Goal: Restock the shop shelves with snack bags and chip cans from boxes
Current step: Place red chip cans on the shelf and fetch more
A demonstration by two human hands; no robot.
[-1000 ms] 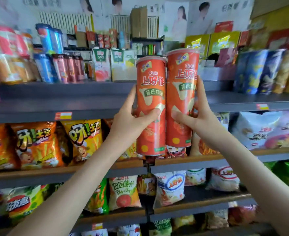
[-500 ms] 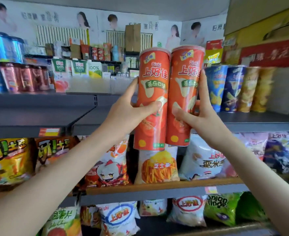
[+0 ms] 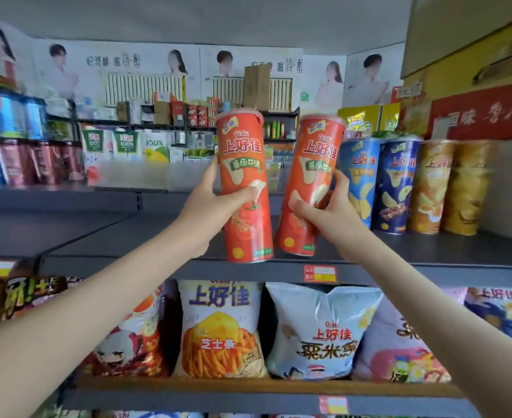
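I hold two tall red-orange chip cans at the grey top shelf. My left hand grips the left red can, which stands nearly upright with its base just over the shelf's front edge. My right hand grips the right red can, tilted with its top leaning right, its base low over the shelf. The two cans are slightly apart. Just right of them stand blue chip cans and yellow chip cans in a row on the same shelf.
The grey shelf runs bare to the left of my hands, with dark and blue cans at the far left. Snack bags fill the wooden shelf below. A price tag sits on the shelf lip. Cardboard boxes hang at upper right.
Both cans have moved onto the top shelf's level and separated; the right one now tilts rightward toward the blue cans. My view has shifted right and up.
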